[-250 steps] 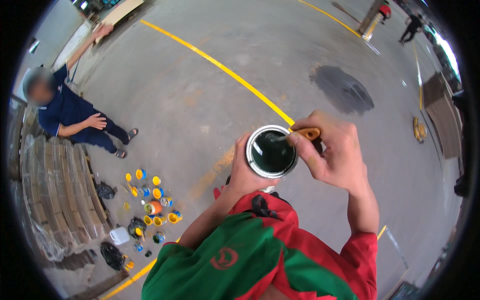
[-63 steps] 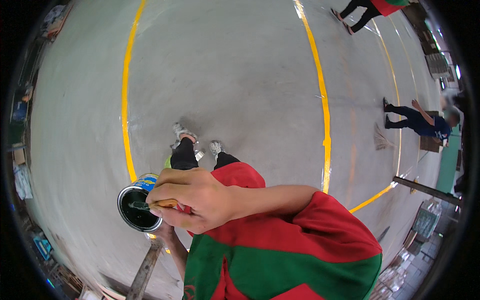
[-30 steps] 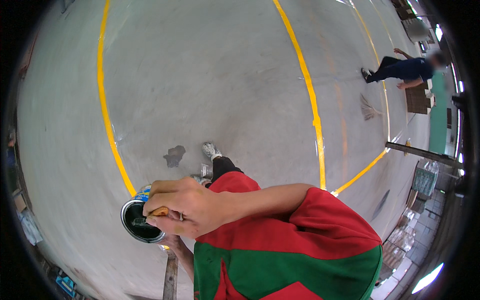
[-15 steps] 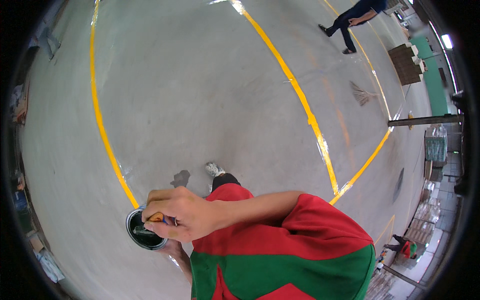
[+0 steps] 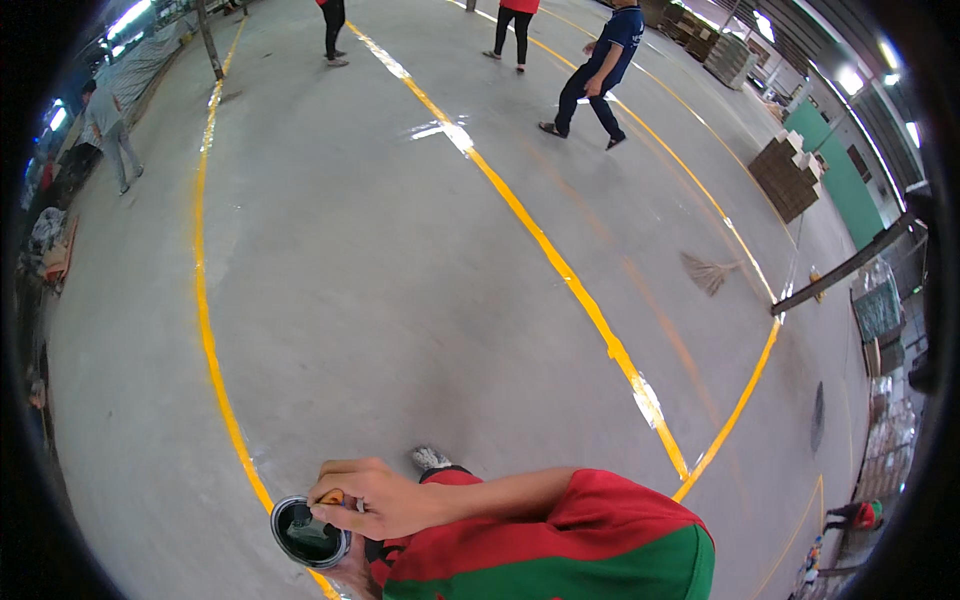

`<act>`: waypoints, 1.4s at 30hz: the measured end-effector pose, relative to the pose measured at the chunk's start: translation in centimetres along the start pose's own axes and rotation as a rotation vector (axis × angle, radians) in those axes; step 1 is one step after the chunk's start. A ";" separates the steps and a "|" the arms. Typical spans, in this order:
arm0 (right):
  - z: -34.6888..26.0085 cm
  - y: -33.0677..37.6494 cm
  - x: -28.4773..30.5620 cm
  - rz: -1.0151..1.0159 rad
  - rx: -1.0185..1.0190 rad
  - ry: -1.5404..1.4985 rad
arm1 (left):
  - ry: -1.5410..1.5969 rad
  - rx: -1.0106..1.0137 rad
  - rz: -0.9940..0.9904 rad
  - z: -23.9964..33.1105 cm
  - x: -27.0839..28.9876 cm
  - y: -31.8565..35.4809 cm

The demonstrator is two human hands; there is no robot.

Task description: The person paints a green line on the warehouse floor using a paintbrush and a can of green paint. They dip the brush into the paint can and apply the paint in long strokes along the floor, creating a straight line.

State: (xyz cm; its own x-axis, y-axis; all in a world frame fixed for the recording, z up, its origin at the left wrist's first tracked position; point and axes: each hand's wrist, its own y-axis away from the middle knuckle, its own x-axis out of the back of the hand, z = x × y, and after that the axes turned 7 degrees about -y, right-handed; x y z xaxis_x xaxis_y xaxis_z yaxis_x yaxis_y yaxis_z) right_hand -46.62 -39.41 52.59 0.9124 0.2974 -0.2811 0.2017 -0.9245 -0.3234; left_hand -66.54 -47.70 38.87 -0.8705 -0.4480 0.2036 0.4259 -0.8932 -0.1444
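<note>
brush (image 5: pixel 330 497) pinched by right hand (image 5: pixel 368 500) over the open can (image 5: pixel 274 532), near left | can gripped by left hand (image 5: pixel 352 568), mostly hidden tbh | yellow floor line (image 5: pixel 206 325) seen running off beyond the can | broom (image 5: pixel 710 273) spotted far right

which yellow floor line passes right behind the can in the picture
The leftmost yellow line: it runs behind the can and reappears below it. The other yellow lines lie further right, away from the can.
</note>
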 end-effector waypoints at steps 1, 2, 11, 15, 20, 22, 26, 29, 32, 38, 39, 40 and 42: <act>0.0 0.0 0.0 -0.006 0.010 0.022 | -0.031 -0.042 -0.024 0.0 0.0 -0.1; 0.0 0.0 0.0 -0.008 0.016 0.034 | -0.065 -0.083 -0.048 0.0 0.0 -0.2; 0.5 0.2 -0.4 -0.005 0.028 0.022 | -0.107 -0.067 -0.006 -0.1 0.5 -0.2; 0.7 0.4 -0.3 -0.016 0.013 0.050 | -0.235 -0.177 -0.030 0.0 0.5 0.2; 0.8 0.6 -0.3 -0.007 0.038 0.008 | -0.153 -0.072 -0.014 0.8 0.2 0.6; 0.8 0.6 -0.3 -0.013 0.046 0.009 | -0.127 0.022 0.014 1.4 0.1 0.8; 0.7 0.6 -0.1 -0.038 0.004 0.022 | -0.165 0.046 -0.025 2.5 -0.3 1.3; 0.6 0.5 0.1 -0.045 0.024 0.031 | -0.143 0.009 0.002 2.6 -0.4 1.4; 0.4 0.4 0.3 -0.048 -0.007 0.028 | -0.051 0.103 -0.051 2.1 -0.4 1.6; 0.0 0.3 0.3 -0.066 0.025 0.067 | -0.253 0.225 -0.096 1.1 1.0 1.7; -0.1 0.4 0.2 -0.062 0.021 0.070 | -0.242 0.211 -0.129 1.1 1.3 1.7; 0.0 0.3 0.1 -0.058 0.028 0.079 | -0.253 0.235 -0.189 0.9 1.3 1.6; 0.1 0.3 -0.1 -0.068 -0.036 0.095 | -0.289 0.278 -0.060 0.6 1.4 1.3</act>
State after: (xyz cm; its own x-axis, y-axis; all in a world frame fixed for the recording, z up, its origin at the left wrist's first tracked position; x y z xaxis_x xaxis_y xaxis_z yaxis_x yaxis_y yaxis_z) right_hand -46.71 -39.73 52.39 0.9256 0.3369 -0.1723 0.2750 -0.9117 -0.3054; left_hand -67.01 -49.51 39.53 -0.8077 -0.3519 0.4731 0.4612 -0.8770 0.1352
